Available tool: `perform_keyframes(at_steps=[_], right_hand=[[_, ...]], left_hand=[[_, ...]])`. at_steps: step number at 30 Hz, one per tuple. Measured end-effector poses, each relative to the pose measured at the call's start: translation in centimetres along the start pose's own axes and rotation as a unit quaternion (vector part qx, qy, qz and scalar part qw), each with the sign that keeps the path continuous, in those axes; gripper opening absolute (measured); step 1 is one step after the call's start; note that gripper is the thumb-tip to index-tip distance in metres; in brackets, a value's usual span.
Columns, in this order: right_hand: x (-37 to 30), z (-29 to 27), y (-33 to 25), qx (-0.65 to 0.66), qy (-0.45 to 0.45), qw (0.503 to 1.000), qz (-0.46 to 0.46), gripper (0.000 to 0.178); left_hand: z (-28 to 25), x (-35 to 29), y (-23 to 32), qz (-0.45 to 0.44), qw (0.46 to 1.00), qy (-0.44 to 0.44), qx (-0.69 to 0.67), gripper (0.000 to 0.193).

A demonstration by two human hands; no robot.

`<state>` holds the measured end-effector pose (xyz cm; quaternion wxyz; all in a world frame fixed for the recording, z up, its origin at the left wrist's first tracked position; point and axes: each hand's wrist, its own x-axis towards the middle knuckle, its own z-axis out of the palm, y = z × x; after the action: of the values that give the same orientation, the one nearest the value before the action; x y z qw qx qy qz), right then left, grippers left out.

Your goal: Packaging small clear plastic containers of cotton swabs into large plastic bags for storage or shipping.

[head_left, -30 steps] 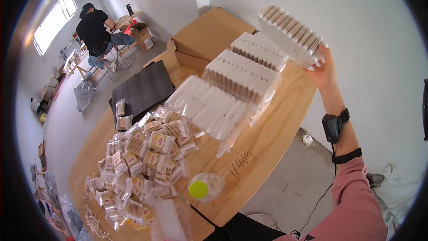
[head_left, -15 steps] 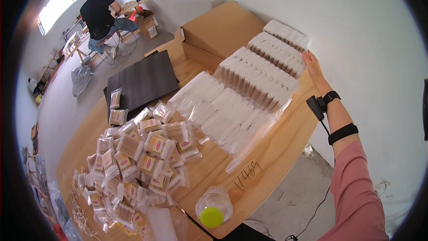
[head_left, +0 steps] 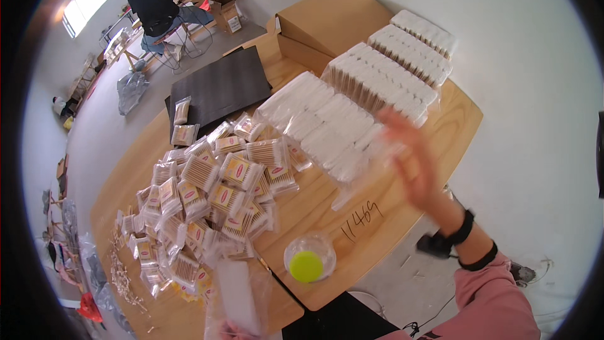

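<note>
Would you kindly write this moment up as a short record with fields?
Right hand: open, blurred, above the table edge beside the wrapped white packs
Left hand: barely visible at the lower edge; grip unclear
Table: round, wooden
Pile: small cotton-swab packets heaped left of centre
Container: clear, green lid
Behind: cardboard box, seated person

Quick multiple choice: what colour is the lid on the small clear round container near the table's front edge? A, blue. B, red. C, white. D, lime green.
D: the clear round container sits on the wooden table just ahead of the heap of cotton swab packets, and the lid on top of it is plainly a bright lime green.
</note>
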<state>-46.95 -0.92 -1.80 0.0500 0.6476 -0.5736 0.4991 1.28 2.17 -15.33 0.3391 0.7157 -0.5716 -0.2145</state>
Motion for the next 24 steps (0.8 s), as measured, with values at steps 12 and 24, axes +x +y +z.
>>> perform_keyframes(at_steps=[12, 24], right_hand=[[0.9, 12.9, -0.8, 0.274, 0.005, 0.928, 0.254, 0.061], [-5.1, 15.6, 3.2, 0.294, -0.068, 0.853, 0.426, 0.067]], left_hand=[[0.1, 0.0, 1.6, 0.049, 0.999, 0.01, -0.004, 0.015], [1.9, 0.9, -2.1, -0.014, 0.993, 0.055, -0.107, 0.017]])
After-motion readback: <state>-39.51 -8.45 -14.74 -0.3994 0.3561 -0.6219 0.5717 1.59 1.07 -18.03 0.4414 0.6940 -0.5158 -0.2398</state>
